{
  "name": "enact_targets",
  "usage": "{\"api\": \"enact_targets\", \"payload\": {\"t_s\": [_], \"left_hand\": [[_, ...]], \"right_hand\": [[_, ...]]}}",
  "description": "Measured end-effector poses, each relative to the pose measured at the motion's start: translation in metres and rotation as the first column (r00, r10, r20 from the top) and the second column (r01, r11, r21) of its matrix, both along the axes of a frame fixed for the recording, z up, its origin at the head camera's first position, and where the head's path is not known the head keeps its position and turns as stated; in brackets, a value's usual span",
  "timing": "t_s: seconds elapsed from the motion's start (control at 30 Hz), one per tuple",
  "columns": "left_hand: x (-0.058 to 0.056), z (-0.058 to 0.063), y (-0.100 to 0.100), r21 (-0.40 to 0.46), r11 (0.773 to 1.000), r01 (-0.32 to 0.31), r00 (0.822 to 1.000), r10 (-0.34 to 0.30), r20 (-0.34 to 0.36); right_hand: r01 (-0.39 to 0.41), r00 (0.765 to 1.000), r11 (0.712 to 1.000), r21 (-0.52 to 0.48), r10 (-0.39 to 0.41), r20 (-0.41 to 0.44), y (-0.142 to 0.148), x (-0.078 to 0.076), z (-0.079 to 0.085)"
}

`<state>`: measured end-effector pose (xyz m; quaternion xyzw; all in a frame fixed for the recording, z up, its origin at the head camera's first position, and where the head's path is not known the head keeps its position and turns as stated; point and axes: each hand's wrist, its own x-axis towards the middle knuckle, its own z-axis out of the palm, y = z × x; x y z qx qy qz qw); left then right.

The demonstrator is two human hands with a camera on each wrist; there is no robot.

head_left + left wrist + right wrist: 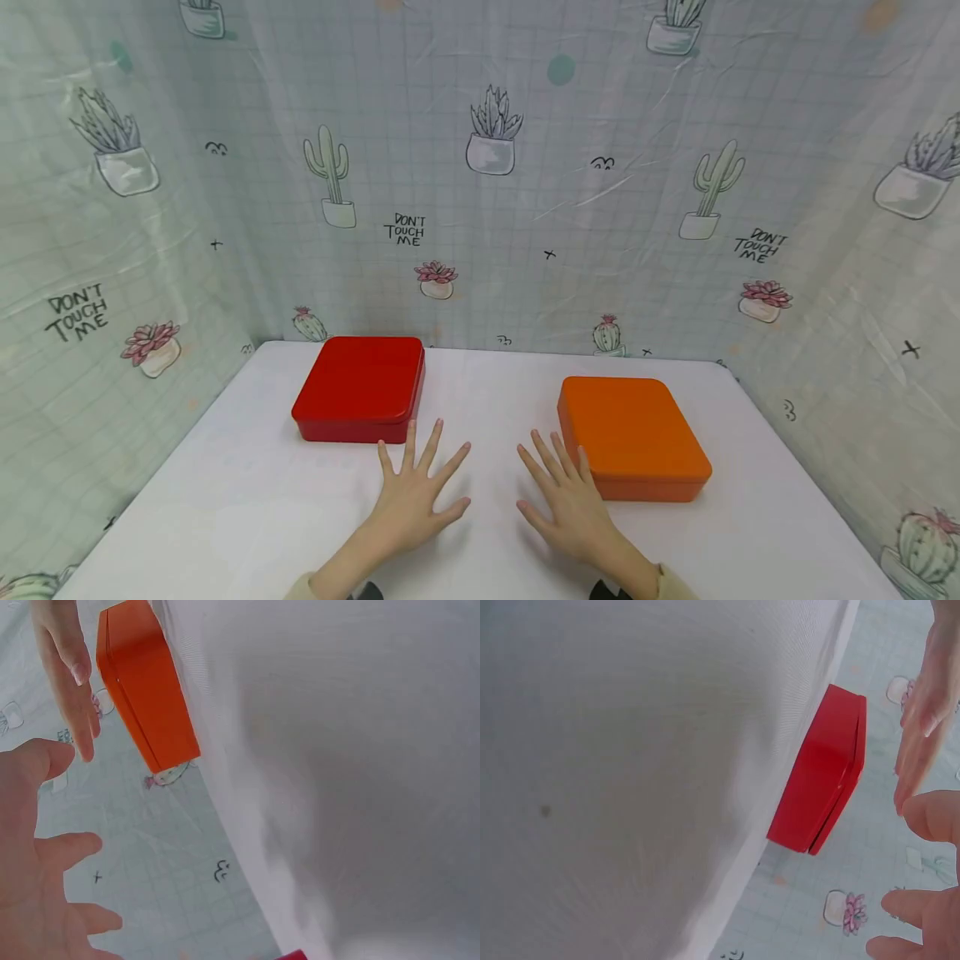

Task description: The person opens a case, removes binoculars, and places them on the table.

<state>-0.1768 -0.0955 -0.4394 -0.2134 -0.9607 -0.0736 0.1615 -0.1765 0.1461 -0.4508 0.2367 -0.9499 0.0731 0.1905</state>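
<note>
Palm down with fingers spread, my left hand point(412, 504) hovers over the white table, just in front of a red lidded box point(362, 383). My right hand point(572, 508) is spread the same way beside the left front of an orange lidded box point(637, 437), its fingertips overlapping that box in the head view. Neither hand holds anything. Both boxes have their lids on, so their insides are hidden. The left wrist view shows the orange box point(146, 686) beyond the hands; the right wrist view shows the red box point(821, 772).
A white table point(247, 517) carries both boxes, the red one further back on the left, the orange one on the right. Around its back and sides hangs a curtain point(555, 308) printed with cacti and words. A strip of table separates the boxes.
</note>
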Motion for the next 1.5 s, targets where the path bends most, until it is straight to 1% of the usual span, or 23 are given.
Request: {"api": "enact_targets", "payload": {"t_s": [0.2, 0.37, 0.47, 0.6, 0.7, 0.97, 1.1, 1.23, 1.33, 1.5], "left_hand": [[-0.001, 0.002, -0.002, 0.02, 1.0, -0.021, 1.0, 0.021, -0.018], [-0.003, 0.003, -0.005, 0.058, 0.998, -0.023, 0.999, 0.025, -0.025], [-0.004, 0.003, -0.008, 0.085, 0.996, -0.031, 0.999, 0.034, -0.031], [-0.005, 0.003, -0.012, 0.144, 0.989, -0.03, 0.998, 0.037, -0.047], [-0.006, 0.005, -0.015, 0.191, 0.982, -0.017, 0.997, 0.03, -0.066], [-0.009, 0.006, -0.023, 0.269, 0.963, 0.018, 0.992, 0.016, -0.124], [-0.011, 0.005, -0.03, 0.297, 0.955, 0.022, 0.987, 0.027, -0.159], [-0.013, 0.006, -0.038, 0.323, 0.946, 0.013, 0.985, 0.045, -0.169], [-0.015, 0.007, -0.045, 0.379, 0.925, 0.022, 0.985, 0.046, -0.168], [-0.017, 0.012, -0.056, 0.504, 0.863, 0.032, 0.988, 0.05, -0.148]], "right_hand": [[-0.015, 0.999, 1.0, -0.023, 0.015, 0.032, -0.001, -0.002, 0.002], [-0.031, 0.999, 0.999, -0.038, 0.032, 0.025, -0.003, -0.003, 0.003], [-0.058, 0.998, 0.996, -0.073, 0.06, 0.02, -0.004, -0.003, 0.005], [-0.086, 0.996, 0.989, -0.119, 0.09, 0.025, -0.006, -0.005, 0.007], [-0.089, 0.994, 0.984, -0.152, 0.097, 0.044, -0.008, -0.006, 0.008], [-0.08, 0.985, 0.968, -0.24, 0.114, 0.132, -0.013, -0.008, 0.015], [-0.096, 0.972, 0.951, -0.294, 0.153, 0.177, -0.015, -0.01, 0.018], [-0.118, 0.963, 0.937, -0.329, 0.188, 0.191, -0.015, -0.015, 0.018], [-0.128, 0.948, 0.918, -0.376, 0.225, 0.225, -0.015, -0.019, 0.018], [-0.145, 0.887, 0.849, -0.508, 0.339, 0.312, -0.02, -0.025, 0.021]]}}
